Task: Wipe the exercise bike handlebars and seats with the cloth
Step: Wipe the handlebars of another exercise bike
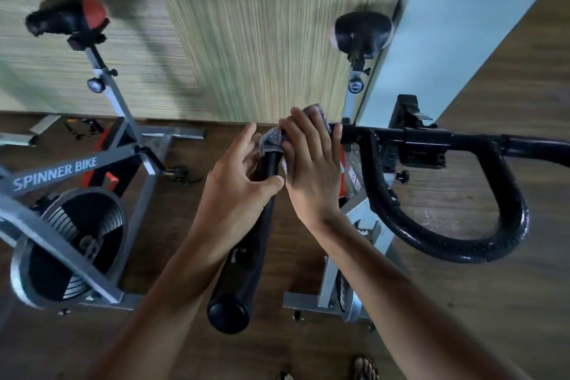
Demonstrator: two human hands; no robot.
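floor (271,355): dark wood planks | wall (262,25): striped beige-green panels | pale blue panel (462,9) right

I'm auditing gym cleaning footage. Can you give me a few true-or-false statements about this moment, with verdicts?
1. The right hand presses a grey cloth onto the handlebar. True.
2. Both seats are plain black. False: the left bike's seat is black and red, and only the right bike's seat is black.
3. The left bike's frame reads "SPINNER BIKE". True.
4. The left hand rests on a seat. False: it holds the handlebar beside the cloth, and neither seat is touched.
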